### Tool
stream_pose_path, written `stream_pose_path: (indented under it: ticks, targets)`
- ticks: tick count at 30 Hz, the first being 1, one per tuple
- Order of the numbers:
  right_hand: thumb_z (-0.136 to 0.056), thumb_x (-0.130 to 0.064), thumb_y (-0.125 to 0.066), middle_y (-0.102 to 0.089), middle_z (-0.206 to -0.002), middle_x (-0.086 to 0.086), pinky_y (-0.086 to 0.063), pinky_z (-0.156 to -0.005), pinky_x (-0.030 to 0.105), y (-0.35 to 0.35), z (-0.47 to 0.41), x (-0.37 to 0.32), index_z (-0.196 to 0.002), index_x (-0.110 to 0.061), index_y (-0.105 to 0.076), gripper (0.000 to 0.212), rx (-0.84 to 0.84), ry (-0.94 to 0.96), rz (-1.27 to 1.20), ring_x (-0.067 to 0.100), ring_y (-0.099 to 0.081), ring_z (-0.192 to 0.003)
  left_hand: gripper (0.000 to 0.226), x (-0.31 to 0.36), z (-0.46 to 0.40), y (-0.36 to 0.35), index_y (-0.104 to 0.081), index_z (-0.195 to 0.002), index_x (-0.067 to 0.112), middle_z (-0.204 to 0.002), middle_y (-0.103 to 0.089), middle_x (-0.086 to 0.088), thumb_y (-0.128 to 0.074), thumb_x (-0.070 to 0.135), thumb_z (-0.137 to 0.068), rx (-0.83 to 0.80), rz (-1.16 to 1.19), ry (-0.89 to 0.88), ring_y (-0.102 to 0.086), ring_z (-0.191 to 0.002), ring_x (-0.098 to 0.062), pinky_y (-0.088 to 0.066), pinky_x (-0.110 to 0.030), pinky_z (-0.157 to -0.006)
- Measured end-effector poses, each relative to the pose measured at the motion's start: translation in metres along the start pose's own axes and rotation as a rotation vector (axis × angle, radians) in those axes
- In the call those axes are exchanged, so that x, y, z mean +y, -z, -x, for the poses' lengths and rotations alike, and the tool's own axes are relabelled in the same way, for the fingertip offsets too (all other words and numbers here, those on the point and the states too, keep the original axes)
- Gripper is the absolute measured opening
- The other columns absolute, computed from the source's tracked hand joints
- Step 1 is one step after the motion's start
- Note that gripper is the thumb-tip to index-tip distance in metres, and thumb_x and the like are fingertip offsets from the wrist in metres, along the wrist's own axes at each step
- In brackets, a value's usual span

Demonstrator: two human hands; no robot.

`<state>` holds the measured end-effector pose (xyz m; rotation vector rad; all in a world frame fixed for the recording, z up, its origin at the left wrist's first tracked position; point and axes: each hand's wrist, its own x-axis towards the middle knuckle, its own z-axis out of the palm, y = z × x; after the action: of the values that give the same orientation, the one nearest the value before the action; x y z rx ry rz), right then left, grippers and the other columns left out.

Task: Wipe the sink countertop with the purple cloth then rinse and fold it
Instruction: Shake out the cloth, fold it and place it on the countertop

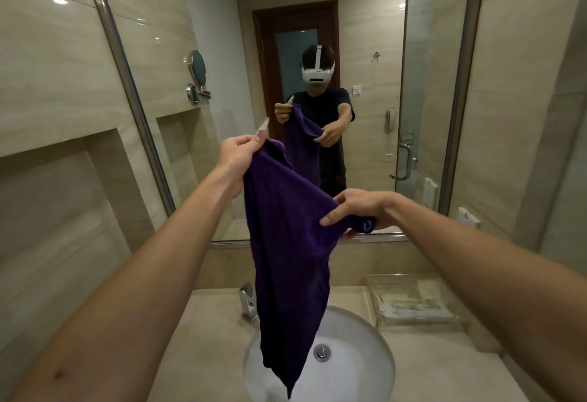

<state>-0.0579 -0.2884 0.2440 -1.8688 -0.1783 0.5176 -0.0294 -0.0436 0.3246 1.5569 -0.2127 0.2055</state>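
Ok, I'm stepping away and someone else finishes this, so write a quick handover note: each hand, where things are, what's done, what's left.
Left hand: raised, gripping the top corner of the purple cloth.
Right hand: lower, fingers pinching the other top corner.
Cloth: hangs opened out in the air, its bottom tip over the sink basin, in front of the faucet. A clear tray sits on the countertop to the right.
Done: cannot tell from this view whether wiping and rinsing are finished; no water is running.
Left: fold the cloth and set it down.
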Motion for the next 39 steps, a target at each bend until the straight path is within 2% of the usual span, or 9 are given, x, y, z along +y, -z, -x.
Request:
stream_pose_path:
  ticks: [3,7,14,17,20,27,33,36,39]
  targets:
    - [-0.082,0.0,-0.078,-0.07,-0.122,0.014,-0.061,-0.077,0.031,0.013,0.005,-0.007,-0.118,-0.001,-0.071,0.037,-0.039,-0.035,0.048,0.025,-0.071,-0.102,0.029,-0.003,-0.01,0.012,-0.066,-0.084,0.016,-0.082,-0.063,0.0,-0.06,0.04,-0.099,0.077,-0.08,-0.018,-0.056,-0.077,-0.015,-0.047,-0.032,-0.075]
    - [-0.087,0.001,-0.072,-0.07,-0.118,0.012,-0.057,-0.075,0.024,0.03,0.019,-0.022,-0.131,0.006,-0.061,0.046,-0.031,0.029,0.015,0.019,-0.071,-0.097,0.026,-0.005,-0.02,0.028,-0.062,-0.088,0.019,-0.087,-0.061,0.002,-0.052,0.039,-0.103,0.118,-0.05,-0.03,-0.054,-0.081,-0.014,-0.045,-0.032,-0.075]
    - [-0.079,-0.011,-0.079,-0.072,-0.114,0.01,-0.06,-0.08,0.035,0.053,0.032,-0.04,-0.107,-0.013,-0.076,0.028,0.077,0.101,0.045,0.026,-0.069,-0.102,0.029,-0.003,-0.023,0.044,-0.062,-0.084,0.018,-0.076,-0.055,0.003,-0.055,0.04,-0.101,0.074,-0.095,-0.114,-0.046,-0.067,-0.011,-0.037,-0.028,-0.06]
    - [-0.082,-0.012,-0.079,-0.071,-0.12,0.01,-0.061,-0.081,0.039,0.065,0.037,-0.046,-0.111,-0.014,-0.077,0.029,0.165,0.095,0.107,0.03,-0.067,-0.11,0.03,-0.006,-0.02,0.053,-0.064,-0.095,0.011,-0.078,-0.059,-0.002,-0.059,0.04,-0.098,0.003,-0.081,-0.072,-0.051,-0.063,-0.014,-0.042,-0.028,-0.053]
    - [-0.084,-0.01,-0.078,-0.072,-0.12,0.013,-0.061,-0.086,0.044,0.072,0.038,-0.05,-0.113,-0.012,-0.077,0.029,0.231,0.108,0.152,0.034,-0.069,-0.111,0.03,-0.007,-0.018,0.059,-0.063,-0.101,0.006,-0.09,-0.067,-0.008,-0.063,0.035,-0.096,-0.051,-0.063,-0.041,-0.065,-0.076,-0.023,-0.053,-0.037,-0.062]
    - [-0.08,-0.002,-0.081,-0.074,-0.108,0.015,-0.062,-0.074,0.032,0.073,0.036,-0.062,-0.108,-0.001,-0.076,0.028,0.384,0.222,0.147,0.031,-0.071,-0.102,0.028,0.001,-0.017,0.063,-0.071,-0.093,0.006,-0.084,-0.068,-0.003,-0.064,0.032,-0.097,-0.046,-0.162,-0.11,-0.066,-0.066,-0.016,-0.055,-0.03,-0.055]
    - [-0.085,-0.019,-0.082,-0.072,-0.093,0.003,-0.054,-0.062,0.021,0.078,0.041,-0.085,-0.097,-0.016,-0.075,0.014,0.446,0.187,0.67,0.02,-0.07,-0.088,0.026,0.007,-0.021,0.062,-0.062,-0.077,0.012,-0.078,-0.065,-0.001,-0.071,0.035,-0.086,-0.027,0.085,-0.064,-0.063,-0.073,-0.014,-0.054,-0.03,-0.063]
    - [-0.089,-0.022,-0.078,-0.072,-0.091,0.001,-0.054,-0.065,0.024,0.08,0.042,-0.09,-0.094,-0.018,-0.075,0.007,0.453,0.188,0.68,0.021,-0.07,-0.089,0.022,0.005,-0.03,0.055,-0.061,-0.085,0.01,-0.082,-0.061,-0.002,-0.064,0.028,-0.097,0.069,0.225,0.028,-0.057,-0.074,-0.013,-0.053,-0.027,-0.065]
    - [-0.089,-0.023,-0.077,-0.074,-0.093,0.005,-0.057,-0.068,0.028,0.083,0.047,-0.09,-0.09,-0.017,-0.076,0.006,0.484,0.214,0.557,0.022,-0.07,-0.088,0.029,0.007,-0.027,0.05,-0.063,-0.099,0.004,-0.087,-0.062,-0.003,-0.055,0.032,-0.102,-0.007,0.254,0.094,-0.058,-0.076,-0.013,-0.052,-0.029,-0.072]
